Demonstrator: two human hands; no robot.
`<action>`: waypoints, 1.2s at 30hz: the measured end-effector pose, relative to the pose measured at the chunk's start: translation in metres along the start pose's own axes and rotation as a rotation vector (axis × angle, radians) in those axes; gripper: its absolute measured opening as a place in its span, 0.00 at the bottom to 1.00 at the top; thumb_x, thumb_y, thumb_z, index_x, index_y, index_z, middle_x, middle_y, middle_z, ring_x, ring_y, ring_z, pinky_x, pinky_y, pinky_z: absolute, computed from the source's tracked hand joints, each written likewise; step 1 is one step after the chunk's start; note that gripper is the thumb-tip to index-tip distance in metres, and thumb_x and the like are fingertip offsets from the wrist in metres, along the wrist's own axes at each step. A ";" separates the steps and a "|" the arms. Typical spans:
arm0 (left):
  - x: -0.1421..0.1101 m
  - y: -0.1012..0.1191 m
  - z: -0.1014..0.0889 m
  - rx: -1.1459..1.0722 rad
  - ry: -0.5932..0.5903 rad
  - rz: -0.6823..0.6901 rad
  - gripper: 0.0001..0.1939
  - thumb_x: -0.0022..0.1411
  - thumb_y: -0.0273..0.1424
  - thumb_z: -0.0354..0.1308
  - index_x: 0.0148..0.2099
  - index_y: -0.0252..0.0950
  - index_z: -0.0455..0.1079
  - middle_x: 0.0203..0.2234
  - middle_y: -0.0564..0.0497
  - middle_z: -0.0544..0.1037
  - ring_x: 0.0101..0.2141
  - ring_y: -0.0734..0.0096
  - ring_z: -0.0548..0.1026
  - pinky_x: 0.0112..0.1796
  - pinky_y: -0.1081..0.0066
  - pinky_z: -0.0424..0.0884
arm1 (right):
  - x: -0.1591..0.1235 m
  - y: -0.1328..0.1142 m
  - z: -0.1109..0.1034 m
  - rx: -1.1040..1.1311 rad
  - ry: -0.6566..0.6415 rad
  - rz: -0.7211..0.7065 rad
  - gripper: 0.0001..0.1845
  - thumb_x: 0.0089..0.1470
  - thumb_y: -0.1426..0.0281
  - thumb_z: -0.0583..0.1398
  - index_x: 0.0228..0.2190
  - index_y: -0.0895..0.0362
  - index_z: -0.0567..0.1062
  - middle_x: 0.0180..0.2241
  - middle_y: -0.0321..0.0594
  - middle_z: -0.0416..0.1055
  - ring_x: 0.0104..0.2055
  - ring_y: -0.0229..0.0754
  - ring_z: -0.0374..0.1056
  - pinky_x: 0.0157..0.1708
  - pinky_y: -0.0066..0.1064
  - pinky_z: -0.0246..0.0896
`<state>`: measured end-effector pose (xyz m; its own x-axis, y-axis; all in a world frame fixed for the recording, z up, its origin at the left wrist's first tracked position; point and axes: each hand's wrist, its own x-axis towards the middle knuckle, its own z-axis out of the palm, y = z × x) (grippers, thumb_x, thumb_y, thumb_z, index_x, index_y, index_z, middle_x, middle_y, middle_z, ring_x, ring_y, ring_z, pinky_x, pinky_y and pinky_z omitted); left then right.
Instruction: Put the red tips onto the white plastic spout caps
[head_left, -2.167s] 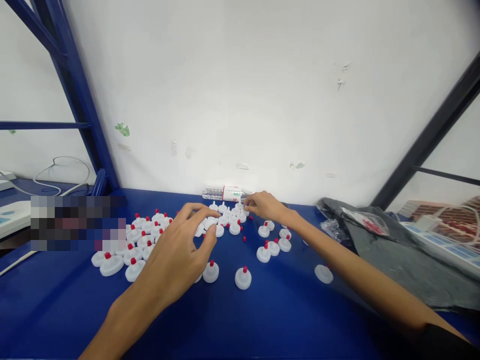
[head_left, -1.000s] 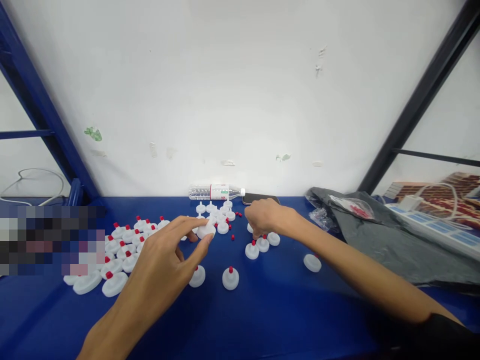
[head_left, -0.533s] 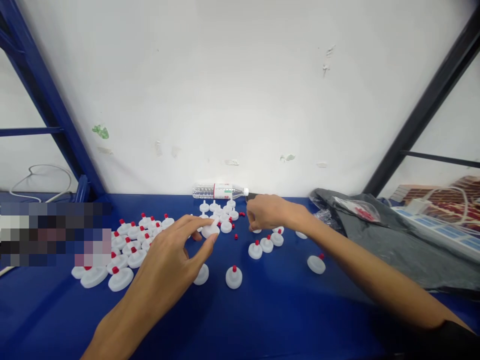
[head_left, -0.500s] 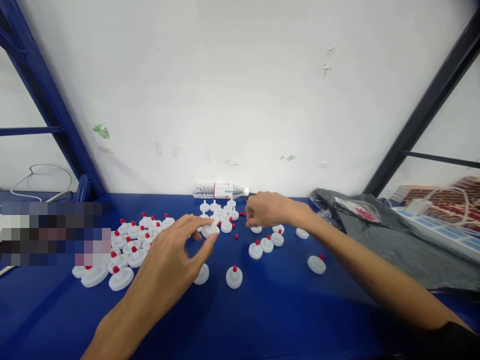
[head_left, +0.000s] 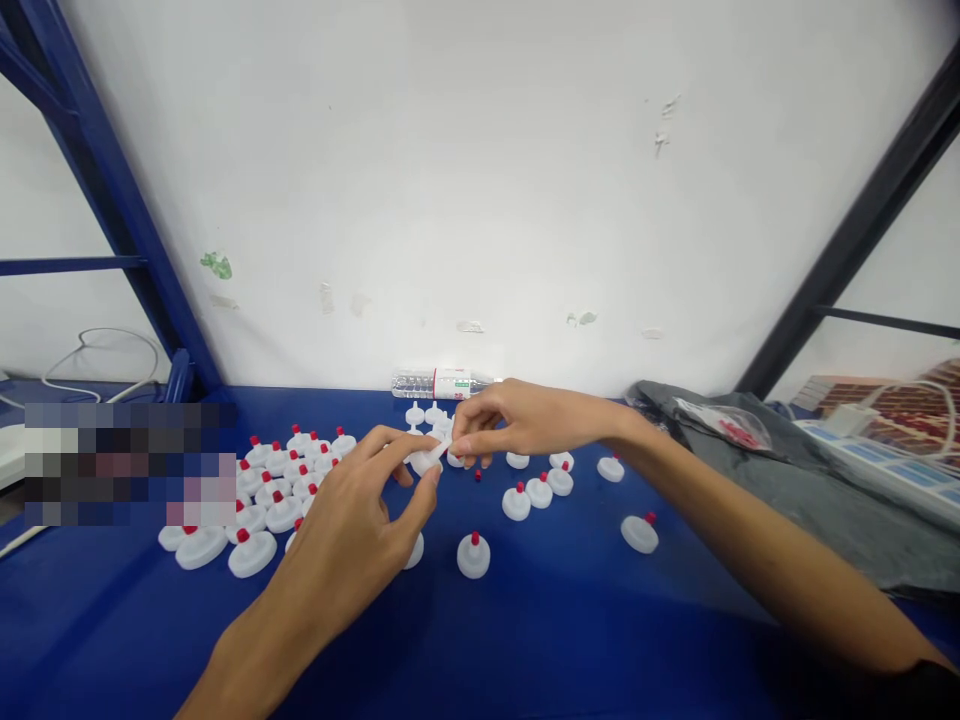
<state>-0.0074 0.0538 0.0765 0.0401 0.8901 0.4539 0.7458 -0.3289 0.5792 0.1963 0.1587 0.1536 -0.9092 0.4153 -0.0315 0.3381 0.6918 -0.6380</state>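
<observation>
My left hand pinches a white round cap between thumb and fingers, just above the blue table. My right hand reaches in from the right, its fingertips pinched at the top of that same cap; what they hold is too small to make out. Several white caps with red plugs lie in a group to the left. A few more capped pieces sit under my right hand, and one stands near the middle. Loose red plugs lie by the far pile.
A clear water bottle lies on its side against the white wall. A grey plastic bag is spread at the right, with a power strip beyond it. Blue rack posts rise at the left, a dark one at the right.
My right hand came left from the caps on the right and met the white cap in my left hand. My left hand kept its cap and lifted slightly.
</observation>
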 end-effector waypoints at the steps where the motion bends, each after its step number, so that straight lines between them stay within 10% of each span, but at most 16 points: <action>1: 0.000 0.000 0.000 -0.004 -0.001 0.003 0.18 0.70 0.44 0.53 0.54 0.41 0.74 0.43 0.48 0.76 0.34 0.66 0.78 0.22 0.70 0.70 | 0.000 0.001 0.000 0.009 -0.001 -0.007 0.16 0.64 0.57 0.61 0.39 0.57 0.78 0.40 0.41 0.80 0.40 0.39 0.76 0.36 0.28 0.67; 36: -0.003 0.001 -0.006 -0.089 -0.039 0.047 0.16 0.71 0.42 0.52 0.53 0.43 0.74 0.41 0.52 0.73 0.25 0.75 0.71 0.22 0.71 0.70 | 0.002 -0.004 0.001 0.152 -0.034 -0.021 0.17 0.68 0.57 0.57 0.34 0.57 0.71 0.30 0.37 0.76 0.33 0.37 0.75 0.31 0.27 0.65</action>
<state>-0.0104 0.0489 0.0801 0.1007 0.8841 0.4563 0.6805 -0.3957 0.6167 0.1931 0.1560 0.1555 -0.9244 0.3793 -0.0410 0.2802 0.6021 -0.7476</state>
